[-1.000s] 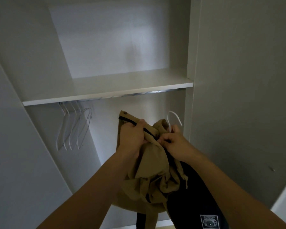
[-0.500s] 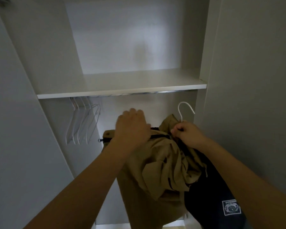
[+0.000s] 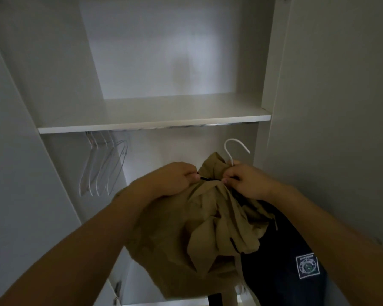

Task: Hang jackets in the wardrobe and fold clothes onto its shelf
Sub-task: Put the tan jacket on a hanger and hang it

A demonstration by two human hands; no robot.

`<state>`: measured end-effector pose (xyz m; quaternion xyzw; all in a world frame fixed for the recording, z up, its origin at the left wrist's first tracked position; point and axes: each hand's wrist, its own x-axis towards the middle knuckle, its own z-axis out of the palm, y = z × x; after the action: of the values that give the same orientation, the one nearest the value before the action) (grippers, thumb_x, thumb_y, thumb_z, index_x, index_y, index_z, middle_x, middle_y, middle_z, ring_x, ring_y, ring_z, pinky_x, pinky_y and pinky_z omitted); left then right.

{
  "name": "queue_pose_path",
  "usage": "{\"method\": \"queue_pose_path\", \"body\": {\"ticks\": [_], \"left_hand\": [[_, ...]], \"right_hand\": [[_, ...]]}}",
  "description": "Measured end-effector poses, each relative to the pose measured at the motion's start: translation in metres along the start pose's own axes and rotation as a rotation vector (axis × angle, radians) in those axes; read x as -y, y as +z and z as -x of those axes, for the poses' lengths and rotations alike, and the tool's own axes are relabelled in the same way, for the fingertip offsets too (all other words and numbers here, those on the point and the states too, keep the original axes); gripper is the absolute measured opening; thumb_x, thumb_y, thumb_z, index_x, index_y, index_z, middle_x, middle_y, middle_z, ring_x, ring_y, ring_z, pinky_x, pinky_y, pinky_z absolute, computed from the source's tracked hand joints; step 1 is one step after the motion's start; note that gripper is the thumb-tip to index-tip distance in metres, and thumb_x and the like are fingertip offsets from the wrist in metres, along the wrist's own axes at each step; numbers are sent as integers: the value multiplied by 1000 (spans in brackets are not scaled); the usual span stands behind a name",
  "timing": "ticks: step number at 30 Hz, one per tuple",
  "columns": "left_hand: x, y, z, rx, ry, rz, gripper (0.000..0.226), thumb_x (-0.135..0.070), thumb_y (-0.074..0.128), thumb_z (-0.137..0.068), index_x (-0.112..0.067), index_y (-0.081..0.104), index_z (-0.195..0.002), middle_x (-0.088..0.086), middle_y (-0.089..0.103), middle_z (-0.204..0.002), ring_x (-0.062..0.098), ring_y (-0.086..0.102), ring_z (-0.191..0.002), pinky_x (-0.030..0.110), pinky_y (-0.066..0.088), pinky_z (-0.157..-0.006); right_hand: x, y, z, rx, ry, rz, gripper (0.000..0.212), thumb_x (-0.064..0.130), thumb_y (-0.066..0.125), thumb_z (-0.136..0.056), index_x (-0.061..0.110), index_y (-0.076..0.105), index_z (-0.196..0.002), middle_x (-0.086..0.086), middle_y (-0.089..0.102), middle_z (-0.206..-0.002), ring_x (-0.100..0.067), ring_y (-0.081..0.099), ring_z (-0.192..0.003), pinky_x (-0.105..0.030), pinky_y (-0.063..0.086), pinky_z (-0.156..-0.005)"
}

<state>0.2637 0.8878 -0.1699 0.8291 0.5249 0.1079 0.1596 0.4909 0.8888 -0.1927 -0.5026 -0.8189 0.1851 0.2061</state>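
A tan jacket [image 3: 199, 235] hangs bunched in front of me on a white hanger [image 3: 231, 149] whose hook sticks up below the wardrobe rail [image 3: 186, 127]. My left hand [image 3: 170, 180] grips the jacket's dark-zippered collar edge. My right hand [image 3: 245, 181] pinches the collar at the base of the hanger hook. A dark navy garment [image 3: 292, 257] with a white square patch hangs beside the tan jacket, under my right forearm.
A white shelf [image 3: 150, 117] spans the wardrobe above the rail. Several white hangers [image 3: 104, 166] hang from the rail's left end. The wardrobe's left side panel [image 3: 20, 151] and right panel [image 3: 332, 129] frame the opening.
My left hand has shifted right along the collar toward my right hand. The hanger hook has stayed just below the rail.
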Motion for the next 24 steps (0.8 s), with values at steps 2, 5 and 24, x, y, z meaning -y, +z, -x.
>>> {"method": "queue_pose_path", "body": {"ticks": [2,5,24], "left_hand": [[1,-19,4,-2,-30,-92,26,-35,40,-102,-19,59,-95,-4,55,-92,13,50,-88,28,34,-78],[2,-26,16,-313,92,-404,14,-35,41,-98,-25,51,-100,-1,56,-102,18,52,-93,34,37,-80],[27,-17,54,-324,608,-580,24,-13,56,-78,-15,75,-92,2,68,-100,25,62,-96,38,49,-90]], "right_hand": [[13,-2,-7,-22,-23,-45,24,30,54,-95,27,65,-74,7,47,-94,-10,51,-86,-18,36,-69],[28,-14,-17,-92,70,-355,23,26,56,-95,20,68,-76,2,60,-90,-10,57,-85,-18,40,-70],[61,-21,-41,-53,171,-372,32,27,60,-93,-1,67,-80,-12,58,-82,-23,52,-77,-35,47,-76]]}}
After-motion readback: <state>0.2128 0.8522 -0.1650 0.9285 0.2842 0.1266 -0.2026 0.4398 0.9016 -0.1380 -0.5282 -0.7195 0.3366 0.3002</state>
